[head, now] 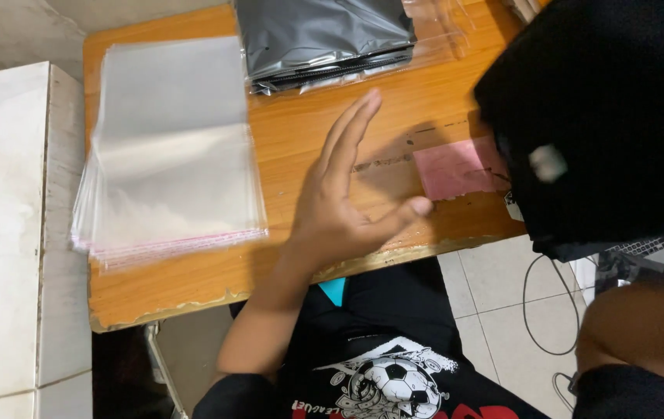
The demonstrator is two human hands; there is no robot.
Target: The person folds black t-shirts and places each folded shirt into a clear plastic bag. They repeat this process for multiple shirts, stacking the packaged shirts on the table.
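Over the orange wooden table (301,132), the left hand (340,206) hovers flat, fingers spread and holding nothing, between a stack of clear plastic bags (173,155) and a large black garment (603,116) at the right edge. The right hand itself is hidden behind that garment, so its grip cannot be told. The cloth looks soft, limp and light, likely to sag and fold unless taken by an edge or corner. A pink slip (456,167) lies just beside it, and packed dark items in clear wrap (324,35) sit at the far side.
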